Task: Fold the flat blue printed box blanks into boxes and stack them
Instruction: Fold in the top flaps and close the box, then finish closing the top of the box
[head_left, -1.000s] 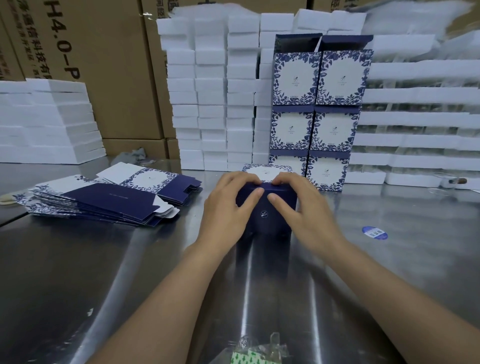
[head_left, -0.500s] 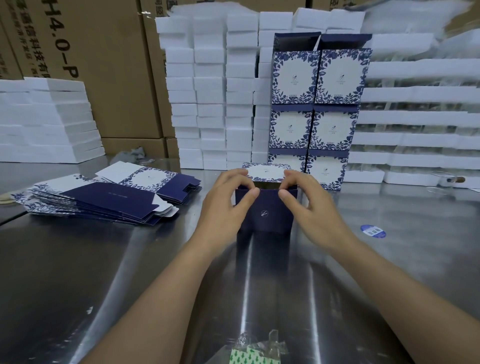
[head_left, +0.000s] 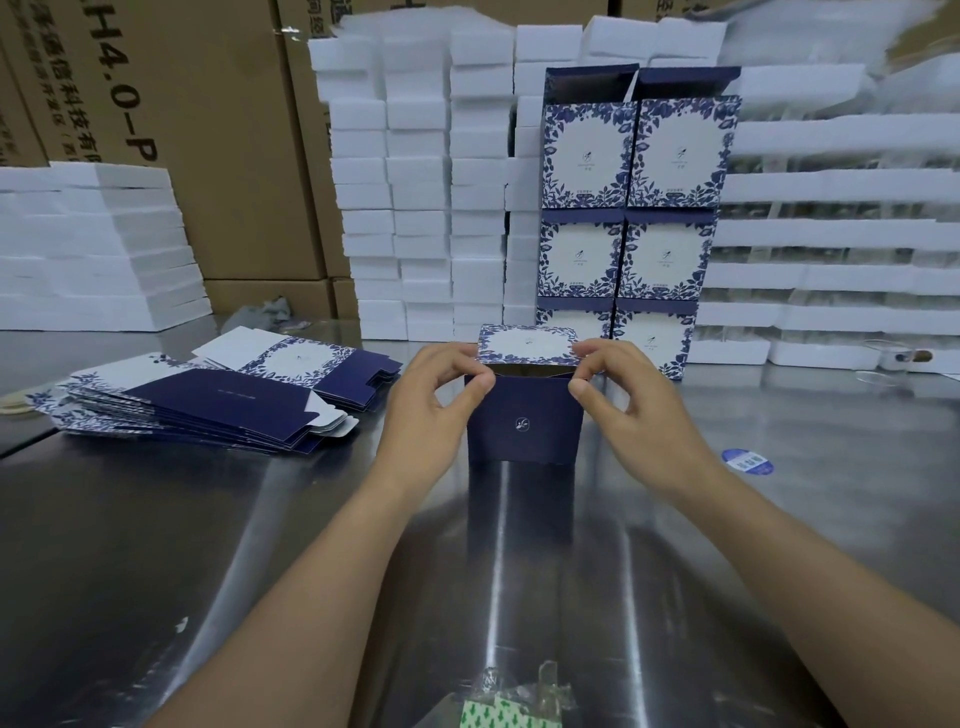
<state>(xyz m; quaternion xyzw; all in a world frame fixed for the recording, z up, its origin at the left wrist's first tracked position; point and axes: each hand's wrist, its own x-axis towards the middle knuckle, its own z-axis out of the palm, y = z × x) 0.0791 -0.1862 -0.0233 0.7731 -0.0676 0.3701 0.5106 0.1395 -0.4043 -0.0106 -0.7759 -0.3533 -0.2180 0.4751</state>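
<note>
Squaring the half-formed box (head_left: 524, 421) on the steel table (head_left: 156, 545): I hold it by its two upper corners. My left hand (head_left: 431, 400) pinches the left corner between thumb and curled fingers, and my right hand (head_left: 634, 400) pinches the right corner the same way.

As I judge it, the step goes best with both pinches level and the base flat on the steel, so the walls stand true. The lid flap (head_left: 527, 344) can then hinge along its own crease without buckling (a light grip is better here, since thin card dents easily).

The box stands upright at mid-table with its mouth open. Its front wall is dark blue with a small white emblem. The lid flap rises behind, white inside a blue leaf border.

Flat blanks (head_left: 208, 405) lie fanned well apart to the left. Finished boxes (head_left: 631, 156) are stacked in two columns behind.
</note>
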